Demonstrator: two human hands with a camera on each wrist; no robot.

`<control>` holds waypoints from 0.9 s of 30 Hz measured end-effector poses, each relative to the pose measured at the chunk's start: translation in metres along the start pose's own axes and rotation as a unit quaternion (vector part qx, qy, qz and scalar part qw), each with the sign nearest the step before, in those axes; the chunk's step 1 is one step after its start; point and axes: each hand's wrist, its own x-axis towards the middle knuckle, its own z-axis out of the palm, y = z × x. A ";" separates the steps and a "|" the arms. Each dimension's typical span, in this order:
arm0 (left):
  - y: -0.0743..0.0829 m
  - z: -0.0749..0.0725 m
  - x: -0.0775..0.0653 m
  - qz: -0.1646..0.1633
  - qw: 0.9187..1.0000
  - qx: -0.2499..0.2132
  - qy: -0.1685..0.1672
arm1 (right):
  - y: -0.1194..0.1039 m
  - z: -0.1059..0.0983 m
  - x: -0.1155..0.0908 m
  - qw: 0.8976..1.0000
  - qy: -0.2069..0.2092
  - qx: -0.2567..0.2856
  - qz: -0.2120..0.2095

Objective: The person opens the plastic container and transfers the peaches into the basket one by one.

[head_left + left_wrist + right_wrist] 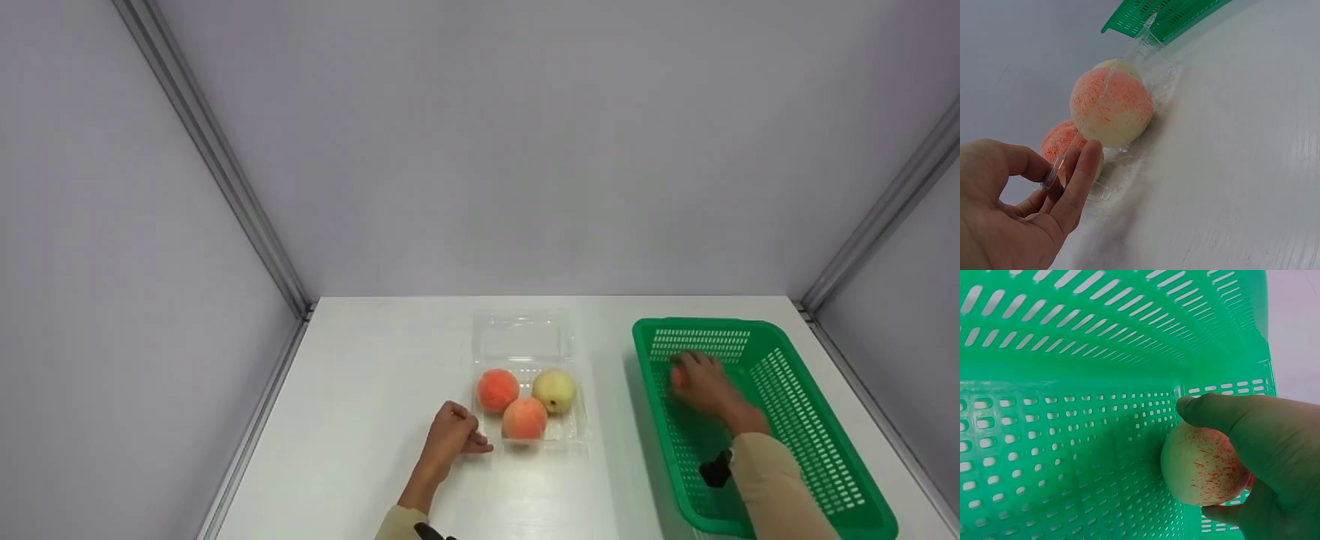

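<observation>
My left hand (452, 433) is at the front left corner of a clear plastic clamshell box (574, 433). In the left wrist view its thumb and fingers pinch the box's rim (1050, 177). Two orange-pink peaches (498, 390) and a round pale yellow fruit (554, 391) with a dark spot sit inside the box, whose lid (523, 335) lies back behind them. Inside the green basket (660, 442), my right hand (705, 386) grips another peach (1202, 464), its thumb over the top and a fingertip beneath. The palm hides part of this peach.
The slatted basket stands on the right of the white table (360, 390), its tall walls around my right hand. Grey panels (525, 150) rise behind and at both sides, with metal posts (225, 157) in the corners.
</observation>
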 end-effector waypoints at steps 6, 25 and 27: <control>0.000 -0.001 0.000 0.001 1.000 -0.001 0.000 | -0.002 -0.001 0.000 1.000 0.010 0.004 -0.004; -0.002 -0.006 0.001 0.007 1.000 0.004 -0.006 | -0.006 -0.012 0.001 0.999 0.003 0.022 0.035; -0.002 -0.006 0.001 0.007 1.000 0.006 -0.006 | -0.010 -0.013 0.002 0.999 0.003 0.019 0.038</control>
